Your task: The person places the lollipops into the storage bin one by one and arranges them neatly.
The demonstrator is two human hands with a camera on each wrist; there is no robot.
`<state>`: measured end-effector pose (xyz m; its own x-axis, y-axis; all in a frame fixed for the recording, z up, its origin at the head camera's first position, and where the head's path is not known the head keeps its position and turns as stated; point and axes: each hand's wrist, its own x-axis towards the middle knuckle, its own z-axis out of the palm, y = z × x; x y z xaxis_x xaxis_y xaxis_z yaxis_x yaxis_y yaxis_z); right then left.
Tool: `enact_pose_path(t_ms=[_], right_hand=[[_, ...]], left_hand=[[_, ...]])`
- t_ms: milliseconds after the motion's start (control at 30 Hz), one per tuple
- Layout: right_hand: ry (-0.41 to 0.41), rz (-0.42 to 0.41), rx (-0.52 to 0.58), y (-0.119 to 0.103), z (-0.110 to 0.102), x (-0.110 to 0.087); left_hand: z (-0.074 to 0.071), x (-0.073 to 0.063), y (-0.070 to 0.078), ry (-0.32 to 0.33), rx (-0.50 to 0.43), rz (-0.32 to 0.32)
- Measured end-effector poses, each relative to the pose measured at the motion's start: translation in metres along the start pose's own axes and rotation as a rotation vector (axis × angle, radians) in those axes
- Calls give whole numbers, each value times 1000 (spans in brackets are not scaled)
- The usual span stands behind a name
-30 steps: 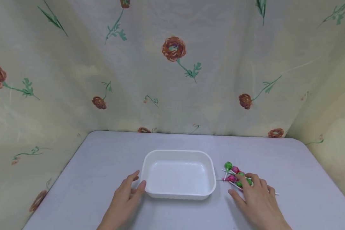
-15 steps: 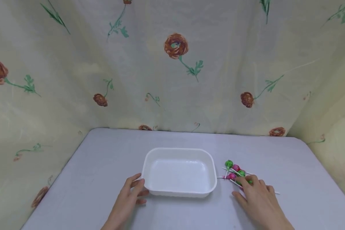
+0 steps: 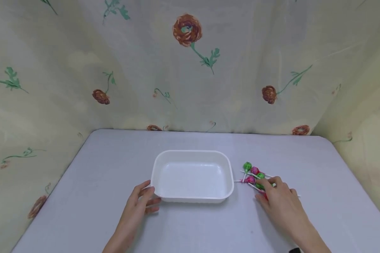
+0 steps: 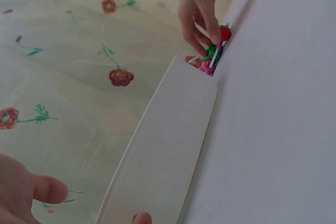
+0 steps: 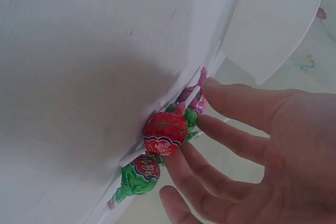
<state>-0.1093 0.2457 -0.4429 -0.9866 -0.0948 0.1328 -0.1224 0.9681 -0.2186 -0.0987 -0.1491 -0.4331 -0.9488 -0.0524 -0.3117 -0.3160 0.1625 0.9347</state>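
A white rectangular tray (image 3: pixel 192 201) sits on the table. My left hand (image 3: pixel 134 203) is at its left front corner with relaxed fingers; in the left wrist view one fingertip (image 4: pixel 142 218) lies against the tray's wall. To the tray's right lies a small heap of wrapped lollipops (image 3: pixel 247 166) with white sticks, in green, pink and red wrappers. Over the heap's near side, my right hand (image 3: pixel 283 200) reaches with loosely bent fingers. In the right wrist view its fingertips lie beside a red lollipop (image 5: pixel 167 129) and a green lollipop (image 5: pixel 140 176), without closing round either.
The pale table (image 3: pixel 120 151) extends around the tray on all sides. Behind it hangs a flower-patterned curtain (image 3: pixel 139 70), which also runs along both sides. One lollipop stick reaches close to the tray's right wall.
The head view has tilted down, so everything sits higher. My right thumb has come nearer the lollipops. More fingers of my left hand show under the tray's corner. Tray and lollipops look unmoved.
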Motion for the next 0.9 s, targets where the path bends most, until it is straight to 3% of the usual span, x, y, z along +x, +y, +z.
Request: enact_pose_path(t_ms=[600,900], right_hand=[[33,17,-8,18,-17,-3],[-74,38,-2,22,-20,-7]], left_hand=[[5,-5,1,0,-1,-13],[5,-8,1,-22,4,-5]])
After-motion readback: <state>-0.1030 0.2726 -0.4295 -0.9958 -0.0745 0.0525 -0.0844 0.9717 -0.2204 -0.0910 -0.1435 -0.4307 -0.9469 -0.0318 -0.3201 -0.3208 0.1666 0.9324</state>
